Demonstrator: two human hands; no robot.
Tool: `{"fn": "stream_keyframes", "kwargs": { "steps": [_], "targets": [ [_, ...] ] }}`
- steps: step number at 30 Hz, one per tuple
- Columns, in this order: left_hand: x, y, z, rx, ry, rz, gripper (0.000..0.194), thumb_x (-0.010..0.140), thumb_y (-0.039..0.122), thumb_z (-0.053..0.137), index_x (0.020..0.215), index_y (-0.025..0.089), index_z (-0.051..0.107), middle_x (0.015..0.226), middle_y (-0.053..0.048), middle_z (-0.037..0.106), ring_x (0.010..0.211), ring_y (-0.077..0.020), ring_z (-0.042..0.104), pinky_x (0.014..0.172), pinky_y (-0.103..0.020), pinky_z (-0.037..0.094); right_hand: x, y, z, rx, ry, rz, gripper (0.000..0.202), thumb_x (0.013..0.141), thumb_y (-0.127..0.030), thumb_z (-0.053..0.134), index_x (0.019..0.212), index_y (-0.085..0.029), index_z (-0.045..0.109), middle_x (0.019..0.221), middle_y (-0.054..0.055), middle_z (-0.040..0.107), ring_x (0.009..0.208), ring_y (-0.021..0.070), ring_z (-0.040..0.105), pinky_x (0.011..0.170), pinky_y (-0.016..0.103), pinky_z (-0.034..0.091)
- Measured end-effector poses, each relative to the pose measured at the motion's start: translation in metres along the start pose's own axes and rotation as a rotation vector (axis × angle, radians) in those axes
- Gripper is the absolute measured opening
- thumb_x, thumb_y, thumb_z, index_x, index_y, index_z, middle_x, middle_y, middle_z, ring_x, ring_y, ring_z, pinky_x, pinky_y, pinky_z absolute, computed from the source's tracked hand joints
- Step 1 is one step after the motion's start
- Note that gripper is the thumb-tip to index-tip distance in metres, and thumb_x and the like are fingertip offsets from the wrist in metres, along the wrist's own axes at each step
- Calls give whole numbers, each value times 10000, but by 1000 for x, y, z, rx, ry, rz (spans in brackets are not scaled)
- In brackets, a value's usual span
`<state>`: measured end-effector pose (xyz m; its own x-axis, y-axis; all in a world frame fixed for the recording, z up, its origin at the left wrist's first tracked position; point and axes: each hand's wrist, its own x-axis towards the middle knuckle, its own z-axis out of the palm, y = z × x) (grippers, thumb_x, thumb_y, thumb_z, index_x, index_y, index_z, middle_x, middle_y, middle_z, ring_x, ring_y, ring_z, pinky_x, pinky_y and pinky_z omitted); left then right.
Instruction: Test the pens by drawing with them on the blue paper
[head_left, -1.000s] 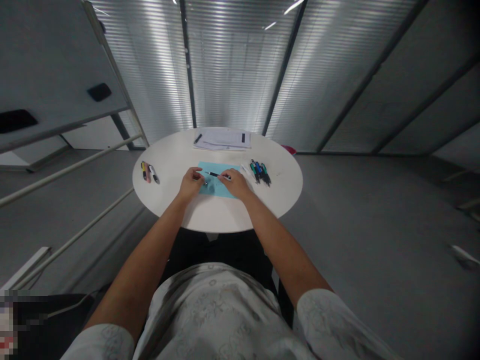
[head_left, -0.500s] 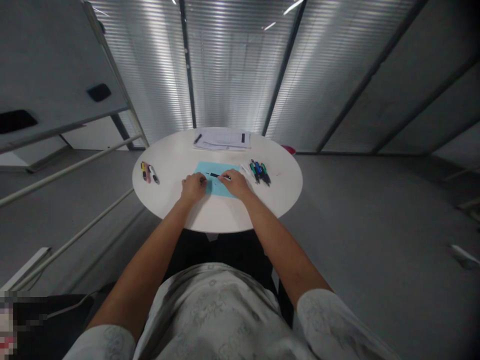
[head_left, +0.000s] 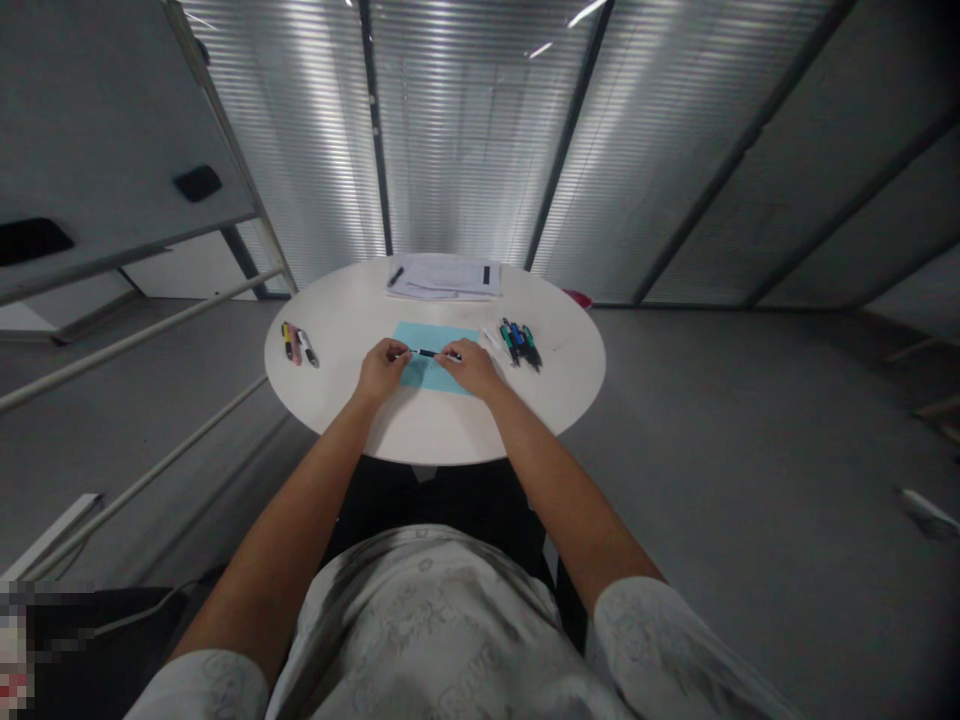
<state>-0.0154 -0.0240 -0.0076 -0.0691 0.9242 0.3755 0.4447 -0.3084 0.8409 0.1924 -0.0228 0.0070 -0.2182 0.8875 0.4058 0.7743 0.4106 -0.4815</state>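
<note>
My right hand (head_left: 471, 368) pinches a black-and-white pen (head_left: 427, 352), which lies nearly level with its thin end pointing left. Closed at that thin end, my left hand (head_left: 382, 370) has a small dark pen part between its fingers, mostly covered by them. Whether the part touches the pen, I cannot tell. Beneath both hands a light-blue sheet (head_left: 435, 377) lies on the round white table (head_left: 442, 430).
Right of the sheet lies a group of pens (head_left: 519, 345) in green, blue and black, with white pieces beside them. Several markers (head_left: 298, 345) rest at the table's left. Toward the far edge is a stack of papers (head_left: 446, 278). A metal-framed board (head_left: 112, 130) stands at left.
My left hand has risen slightly off the sheet, and its fingertips now meet the pen's thin end. The right hand keeps its hold on the pen, almost unmoved.
</note>
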Motion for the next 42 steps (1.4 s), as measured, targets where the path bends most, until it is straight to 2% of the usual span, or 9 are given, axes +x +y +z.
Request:
{"fn": "stream_keyframes", "kwargs": {
  "steps": [6,16,24,35,42],
  "targets": [
    [-1,5,-1,-4,-17,-15,206,716,343,643,861,199,654,788,-21,640,668,-139,525,643,-270,415,-1,0,0,-18,-11,8,219,889,-441,612,922,-256,725,903,33,643,872,178,564,789,304,373],
    [-2,6,-1,-46,-84,8,219,711,349,650,840,175,681,719,-25,638,641,-142,527,632,-281,413,-1,3,-4,-33,70,-14,180,878,-424,635,958,-300,739,1012,37,649,1009,237,520,889,381,335],
    [-5,13,-3,-107,-87,-10,245,687,378,684,823,173,690,699,-19,630,628,-139,513,614,-274,391,6,11,-3,143,42,-130,146,883,-312,636,967,-221,713,974,43,657,970,185,559,943,335,374],
    [-3,8,-1,-205,-83,-49,260,679,372,697,844,171,696,727,-25,655,666,-144,552,628,-267,409,5,6,-6,165,90,-97,128,865,-303,652,938,-225,722,962,44,675,962,189,580,948,347,399],
    [-2,11,-3,-190,-82,-33,276,655,364,706,853,172,703,706,-6,619,616,-121,501,599,-259,377,6,10,0,198,42,-80,128,866,-297,650,935,-213,718,939,42,668,930,175,583,882,318,432]
  ]
}}
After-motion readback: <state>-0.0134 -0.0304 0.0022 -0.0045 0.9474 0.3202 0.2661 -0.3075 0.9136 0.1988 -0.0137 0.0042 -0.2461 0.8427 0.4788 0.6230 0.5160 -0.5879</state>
